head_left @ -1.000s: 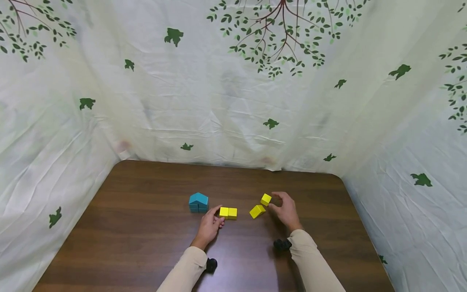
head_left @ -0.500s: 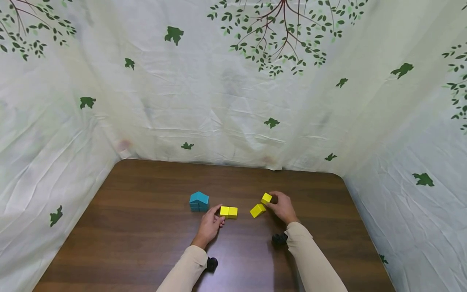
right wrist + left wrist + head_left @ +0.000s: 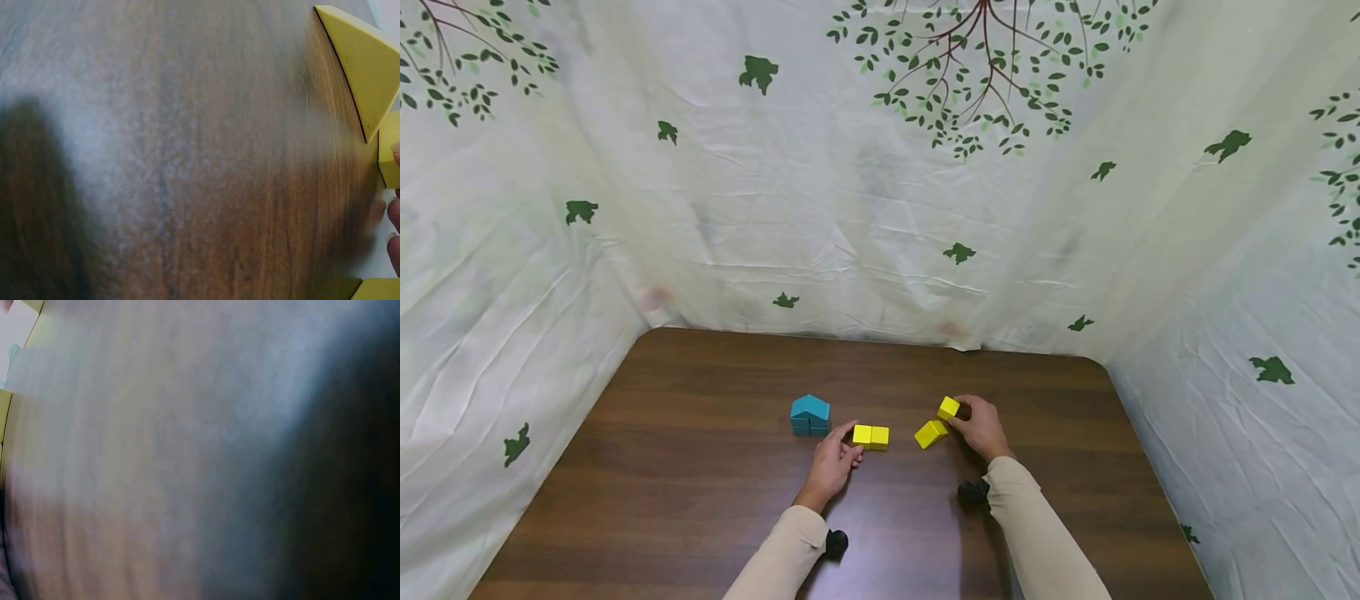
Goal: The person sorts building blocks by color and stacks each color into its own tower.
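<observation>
My left hand (image 3: 830, 467) grips the left one of two yellow cubes, index finger at its far left corner and thumb at its near side. That yellow cube (image 3: 862, 434) stands side by side with a second yellow cube (image 3: 880, 437). To the right, my right hand (image 3: 983, 427) pinches a small yellow block (image 3: 948, 407) between thumb and fingers. Close in front of that block lies a yellow triangular block (image 3: 931, 433), whose flat triangular face shows in the right wrist view. In the left wrist view only yellow edges (image 3: 5, 415) show at the left border.
Left of the yellow cubes, a blue triangular block (image 3: 810, 406) tops a pair of blue blocks (image 3: 801, 427), like a small house. All stand on a brown wooden table (image 3: 715, 467). White cloth (image 3: 850, 208) with printed leaves hangs behind and at both sides.
Over the last second my right hand has moved slightly left and its fingers have come onto the small yellow block. The left hand and the cubes have stayed in place.
</observation>
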A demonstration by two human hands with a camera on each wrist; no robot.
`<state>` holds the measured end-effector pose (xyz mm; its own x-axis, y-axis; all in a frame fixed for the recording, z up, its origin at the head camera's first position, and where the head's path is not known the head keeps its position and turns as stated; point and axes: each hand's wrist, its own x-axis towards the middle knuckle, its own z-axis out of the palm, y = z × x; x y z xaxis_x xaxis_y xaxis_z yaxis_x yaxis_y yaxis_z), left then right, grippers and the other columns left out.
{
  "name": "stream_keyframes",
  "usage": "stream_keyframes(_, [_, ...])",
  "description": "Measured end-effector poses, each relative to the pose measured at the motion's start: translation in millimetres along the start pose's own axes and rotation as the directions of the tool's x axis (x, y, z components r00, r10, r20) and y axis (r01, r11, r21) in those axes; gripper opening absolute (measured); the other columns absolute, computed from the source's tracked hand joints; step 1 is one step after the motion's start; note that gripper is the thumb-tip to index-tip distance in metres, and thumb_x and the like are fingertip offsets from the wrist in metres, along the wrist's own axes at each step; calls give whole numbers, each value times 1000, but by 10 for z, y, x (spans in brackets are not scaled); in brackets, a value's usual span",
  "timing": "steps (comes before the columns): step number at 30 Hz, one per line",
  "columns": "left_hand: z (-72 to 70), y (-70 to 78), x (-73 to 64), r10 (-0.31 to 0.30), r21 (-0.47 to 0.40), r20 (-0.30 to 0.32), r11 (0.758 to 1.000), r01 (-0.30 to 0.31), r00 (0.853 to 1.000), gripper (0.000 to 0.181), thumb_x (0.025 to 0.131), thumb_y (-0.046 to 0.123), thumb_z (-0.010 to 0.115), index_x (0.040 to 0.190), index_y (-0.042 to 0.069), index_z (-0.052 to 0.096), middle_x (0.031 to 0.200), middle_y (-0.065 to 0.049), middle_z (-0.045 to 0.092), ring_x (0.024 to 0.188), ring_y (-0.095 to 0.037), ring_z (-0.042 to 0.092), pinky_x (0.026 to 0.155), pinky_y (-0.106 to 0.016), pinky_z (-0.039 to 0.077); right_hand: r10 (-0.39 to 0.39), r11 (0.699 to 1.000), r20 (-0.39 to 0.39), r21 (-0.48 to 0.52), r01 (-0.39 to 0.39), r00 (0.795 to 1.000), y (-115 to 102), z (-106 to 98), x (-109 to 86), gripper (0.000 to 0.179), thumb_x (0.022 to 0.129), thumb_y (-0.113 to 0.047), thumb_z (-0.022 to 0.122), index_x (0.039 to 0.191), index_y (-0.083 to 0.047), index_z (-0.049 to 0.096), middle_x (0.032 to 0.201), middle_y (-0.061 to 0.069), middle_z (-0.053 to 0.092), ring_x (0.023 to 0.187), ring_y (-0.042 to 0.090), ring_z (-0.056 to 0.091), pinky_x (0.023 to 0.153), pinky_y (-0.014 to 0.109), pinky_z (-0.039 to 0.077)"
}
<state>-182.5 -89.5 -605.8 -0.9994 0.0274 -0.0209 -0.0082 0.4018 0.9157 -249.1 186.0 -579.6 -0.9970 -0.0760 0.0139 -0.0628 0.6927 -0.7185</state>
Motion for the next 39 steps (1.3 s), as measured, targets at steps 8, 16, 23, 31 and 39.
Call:
stream_keyframes(8, [7,-20,2,13,1,-1,1000,-13,1000,48,89,-2,65,134,-3,51,95,-10,56,65,-11,59,63,-20,53,9,1000,0,-6,-9,1000,3,-4,-17,36,85,-4,72,119,5,62,112,18,64,100,31,62,87,45,51])
stream_keyframes(16, [-2,-14,-1,9,3,-1,1000,-9,1000,48,89,-2,64,134,-3,51,96,-11,56,66,-12,59,63,-22,53,10,999,10,-45,-9,1000,-27,-14,-5,39,85,-5,72,122,3,62,117,18,64,105,32,61,91,46,49])
stream_keyframes(23, [2,-6,0,0,-1,0,1000,0,1000,48,89,-2,64,135,-2,50,97,-11,56,68,-13,60,64,-22,54,-2,999,-29,-41,1,1000,-70,-43,-23,39,84,-4,73,121,2,63,117,19,64,106,34,60,91,48,48])
stream_keyframes(31, [-4,1,4,-13,-2,3,1000,13,1000,48,90,-2,64,136,-2,49,98,-11,56,68,-12,60,65,-22,54,-35,996,-82,85,42,996,-243,-11,-101,38,82,-2,75,118,3,64,114,19,66,105,34,63,89,47,50])
stream_keyframes(39, [4,1,1,-3,3,-2,1000,3,1000,48,89,-2,64,135,-2,50,98,-11,56,68,-12,59,65,-22,54,-5,979,-66,204,18,998,-408,134,-206,39,83,-3,74,120,0,64,114,16,67,104,31,64,84,43,53])
